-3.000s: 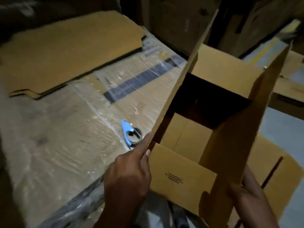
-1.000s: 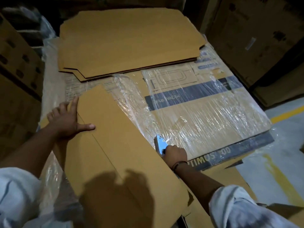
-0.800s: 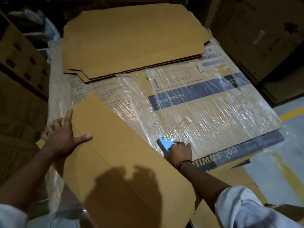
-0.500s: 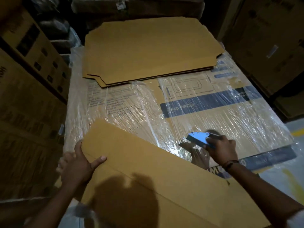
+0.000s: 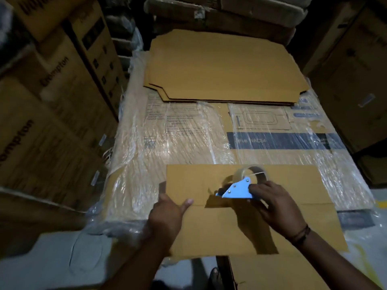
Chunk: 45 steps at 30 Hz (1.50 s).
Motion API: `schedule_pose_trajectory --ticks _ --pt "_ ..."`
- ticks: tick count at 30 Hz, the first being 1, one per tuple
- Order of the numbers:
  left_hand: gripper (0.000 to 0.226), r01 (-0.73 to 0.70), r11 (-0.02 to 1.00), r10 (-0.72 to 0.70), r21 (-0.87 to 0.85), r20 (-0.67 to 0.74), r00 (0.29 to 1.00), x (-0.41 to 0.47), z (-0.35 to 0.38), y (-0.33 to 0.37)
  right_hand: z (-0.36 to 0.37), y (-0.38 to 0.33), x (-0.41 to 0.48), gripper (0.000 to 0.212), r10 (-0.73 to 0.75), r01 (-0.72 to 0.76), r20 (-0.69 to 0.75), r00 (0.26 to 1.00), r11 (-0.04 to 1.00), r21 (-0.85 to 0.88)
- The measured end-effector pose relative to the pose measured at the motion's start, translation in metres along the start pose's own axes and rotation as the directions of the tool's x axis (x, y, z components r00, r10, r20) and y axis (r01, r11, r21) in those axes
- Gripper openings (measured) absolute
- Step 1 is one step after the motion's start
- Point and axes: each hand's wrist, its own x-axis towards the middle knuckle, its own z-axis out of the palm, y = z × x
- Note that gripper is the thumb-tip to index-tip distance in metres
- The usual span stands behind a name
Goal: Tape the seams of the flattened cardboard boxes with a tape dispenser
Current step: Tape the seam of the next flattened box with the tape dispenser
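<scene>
A flattened brown cardboard box (image 5: pixel 297 218) lies across the near edge of a plastic-wrapped pallet load, its seam running left to right across the middle. My left hand (image 5: pixel 167 214) presses flat on the box's left end, thumb along the seam. My right hand (image 5: pixel 276 206) grips a blue tape dispenser (image 5: pixel 238 190) with a clear tape roll on it. The dispenser's nose sits just above the seam, near the box's middle.
A stack of flattened cardboard boxes (image 5: pixel 222 68) lies at the far end of the wrapped load (image 5: pixel 184 135). Stacked printed cartons (image 5: pixel 48 97) rise on the left, more cartons (image 5: pixel 351 65) on the right. Another cardboard piece (image 5: pixel 272 273) stands below near my legs.
The box was collapsed flat and laid square across the near edge. My right hand picked the dispenser off the wrapped load and brought it over the seam. My left hand slid to the box's left end.
</scene>
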Motion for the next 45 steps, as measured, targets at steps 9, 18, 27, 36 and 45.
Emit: schedule_pose_trajectory --ticks 9,18,27,36,45 --pt "0.067 -0.111 0.982 0.106 -0.151 -0.043 0.993 0.003 -0.006 -0.022 0.047 -0.061 0.003 0.047 -0.099 0.120 0.208 0.973 0.988 -0.092" --pt "0.032 -0.500 0.670 0.471 -0.549 -0.207 0.857 -0.006 0.000 -0.030 0.038 -0.072 0.002 0.044 -0.038 0.061 0.268 0.963 0.995 -0.077" --pt "0.034 -0.291 0.530 0.544 -0.797 0.057 0.837 0.001 -0.003 -0.033 -0.008 -0.070 0.015 0.047 -0.009 -0.133 0.550 0.835 0.967 0.218" --pt "0.037 -0.260 0.508 0.647 -0.821 0.164 0.745 -0.001 -0.001 -0.042 -0.010 -0.066 0.033 0.060 0.024 -0.227 0.585 0.811 0.934 0.276" --pt "0.013 -0.398 0.499 0.651 -0.770 0.030 0.759 -0.004 0.000 -0.044 -0.001 -0.071 0.041 0.038 -0.005 -0.218 0.638 0.770 0.938 0.270"
